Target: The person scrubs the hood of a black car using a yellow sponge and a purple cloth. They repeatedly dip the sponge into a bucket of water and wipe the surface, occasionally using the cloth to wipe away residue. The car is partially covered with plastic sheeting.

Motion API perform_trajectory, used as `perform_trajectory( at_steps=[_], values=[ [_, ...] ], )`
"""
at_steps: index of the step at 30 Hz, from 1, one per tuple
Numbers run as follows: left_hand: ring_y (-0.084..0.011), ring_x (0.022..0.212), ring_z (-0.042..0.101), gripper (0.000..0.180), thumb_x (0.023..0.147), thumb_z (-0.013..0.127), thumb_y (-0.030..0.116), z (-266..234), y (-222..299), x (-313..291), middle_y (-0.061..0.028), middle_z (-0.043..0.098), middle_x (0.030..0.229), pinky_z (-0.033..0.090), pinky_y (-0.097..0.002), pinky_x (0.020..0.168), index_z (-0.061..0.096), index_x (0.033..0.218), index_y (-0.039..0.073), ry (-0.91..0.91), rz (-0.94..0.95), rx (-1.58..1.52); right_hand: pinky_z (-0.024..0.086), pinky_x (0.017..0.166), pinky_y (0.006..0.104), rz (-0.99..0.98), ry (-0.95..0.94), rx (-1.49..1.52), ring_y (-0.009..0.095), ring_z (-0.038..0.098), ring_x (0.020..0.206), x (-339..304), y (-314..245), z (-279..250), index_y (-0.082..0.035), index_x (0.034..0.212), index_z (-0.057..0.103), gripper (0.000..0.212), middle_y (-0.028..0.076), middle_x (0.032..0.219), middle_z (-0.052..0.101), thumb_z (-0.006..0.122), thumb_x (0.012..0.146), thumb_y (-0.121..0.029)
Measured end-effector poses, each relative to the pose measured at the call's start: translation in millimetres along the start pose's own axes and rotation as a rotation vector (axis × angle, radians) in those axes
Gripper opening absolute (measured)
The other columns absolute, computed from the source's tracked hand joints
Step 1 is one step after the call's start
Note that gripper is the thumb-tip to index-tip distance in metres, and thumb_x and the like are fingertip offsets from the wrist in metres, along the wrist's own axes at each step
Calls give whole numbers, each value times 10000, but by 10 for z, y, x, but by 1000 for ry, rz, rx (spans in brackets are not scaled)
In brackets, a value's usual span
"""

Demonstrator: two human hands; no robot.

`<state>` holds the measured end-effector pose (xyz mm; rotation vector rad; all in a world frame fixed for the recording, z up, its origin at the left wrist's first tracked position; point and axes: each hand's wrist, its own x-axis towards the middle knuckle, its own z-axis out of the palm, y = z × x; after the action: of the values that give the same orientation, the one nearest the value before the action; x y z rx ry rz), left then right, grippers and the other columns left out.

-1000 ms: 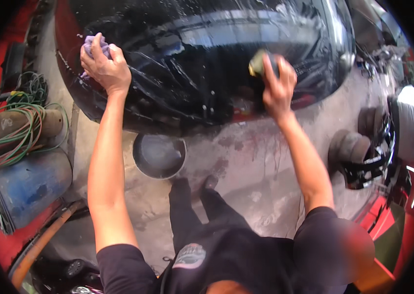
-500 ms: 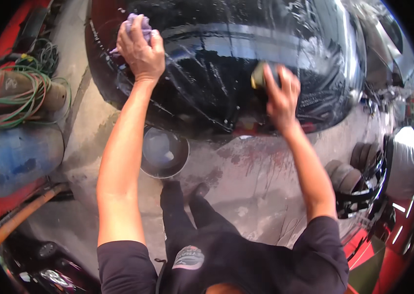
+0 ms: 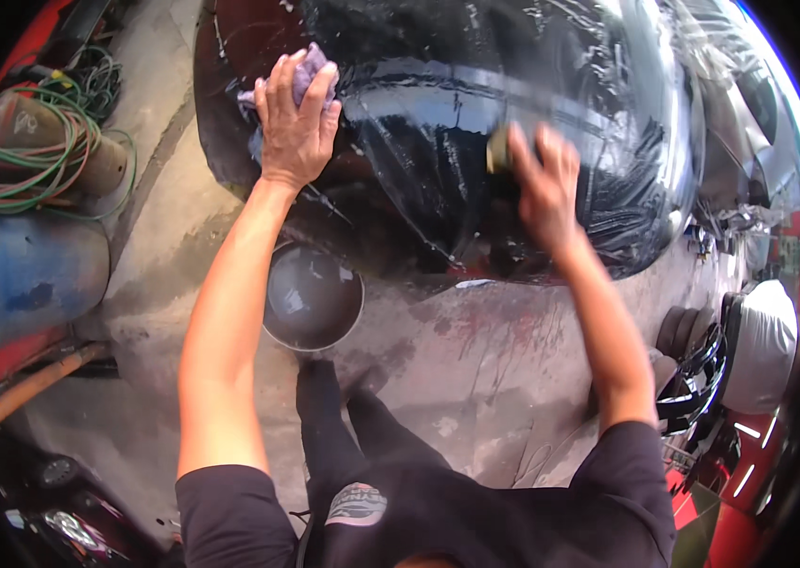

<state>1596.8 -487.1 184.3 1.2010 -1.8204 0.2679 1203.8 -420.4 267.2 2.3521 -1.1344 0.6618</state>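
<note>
A dark, glossy car body [image 3: 400, 118] fills the top of the head view, wet and streaked, with what looks like thin wrinkled film over much of it. Toward its left side, my left hand [image 3: 296, 147] grips a bunched purple cloth [image 3: 317, 74] and rests against the surface. Farther right, my right hand [image 3: 547, 189] holds a yellowish sponge-like block [image 3: 498, 150] to the film. Motion smears the fingers of that hand, and they partly hide the block.
On the concrete floor below the car stands a round grey basin [image 3: 315, 295], close to my feet. At left are coiled hoses [image 3: 26, 156] over a cylinder and a blue container [image 3: 31, 279]. Black parts [image 3: 693, 374] and a white-covered object [image 3: 761, 346] stand at right.
My left hand with the cloth sits slightly farther right and lower in the picture. The right hand stays near the same spot with the block. The whole view has shifted a little.
</note>
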Motion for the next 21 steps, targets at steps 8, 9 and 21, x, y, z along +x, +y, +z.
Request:
perform_trajectory(
  at_steps=[8, 9, 21],
  values=[
    [-429, 1639, 357, 556, 1109, 653, 346, -121, 122, -201, -174, 418, 1738, 281, -720, 1294, 520, 1644, 269, -98, -48, 56, 476, 1142, 535, 119, 15, -1, 432, 627, 1335, 276, 33, 182, -170, 1658, 584, 689, 227, 1524, 612, 792, 1002, -134],
    [-429, 1638, 357, 576, 1096, 674, 347, -163, 66, -237, -166, 416, 1740, 289, -732, 1287, 520, 1647, 283, -108, -43, 79, 470, 1163, 528, 148, -3, -38, 425, 627, 1365, -203, -155, 32, -142, 1629, 626, 656, 238, 1544, 608, 788, 994, -105],
    [-432, 1621, 385, 603, 1073, 707, 369, -32, 134, -259, -171, 422, 1733, 325, -705, 1281, 511, 1635, 274, -74, -29, 50, 505, 1015, 563, 155, -19, -57, 426, 669, 1217, 1498, 286, 629, -198, 1580, 642, 620, 225, 1411, 669, 691, 970, -98]
  ],
)
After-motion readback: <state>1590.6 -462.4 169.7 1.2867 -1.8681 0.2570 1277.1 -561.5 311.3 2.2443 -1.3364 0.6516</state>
